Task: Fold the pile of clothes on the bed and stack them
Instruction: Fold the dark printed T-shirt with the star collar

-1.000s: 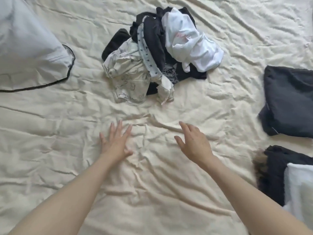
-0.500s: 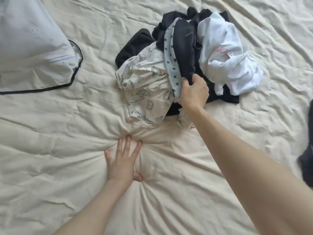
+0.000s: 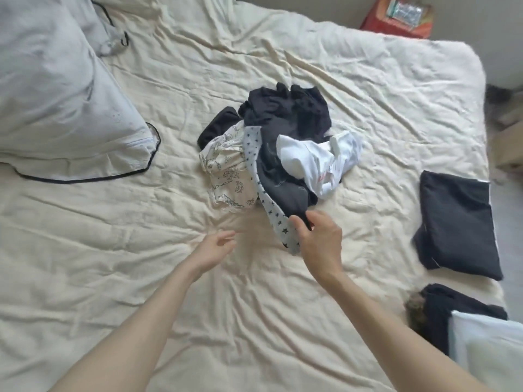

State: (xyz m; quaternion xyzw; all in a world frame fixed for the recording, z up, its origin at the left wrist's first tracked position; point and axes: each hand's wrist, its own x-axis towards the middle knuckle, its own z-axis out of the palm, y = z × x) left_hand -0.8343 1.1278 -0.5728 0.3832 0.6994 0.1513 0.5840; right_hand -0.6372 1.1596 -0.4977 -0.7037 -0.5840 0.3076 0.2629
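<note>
Two bare forearms reach up from the bottom edge over the cream sheet of the bed (image 3: 283, 321). The left hand (image 3: 213, 248) hovers just above the sheet with its fingers loosely curled, holding nothing. Just to its right, the right hand (image 3: 318, 241) pinches the near end of a star-printed cloth (image 3: 256, 171) together with a dark garment (image 3: 283, 176), thumb and fingers closed on the fabric. Both pieces trail back into the pile of clothes (image 3: 280, 148) in the middle of the bed, where a white shirt (image 3: 317, 162) and a patterned cream piece (image 3: 226, 171) also lie tangled. At the right edge sit a folded dark garment (image 3: 458, 224) and, nearer, a small stack (image 3: 467, 329) of dark and white pieces. A pillow (image 3: 56, 108) lies far left.
</note>
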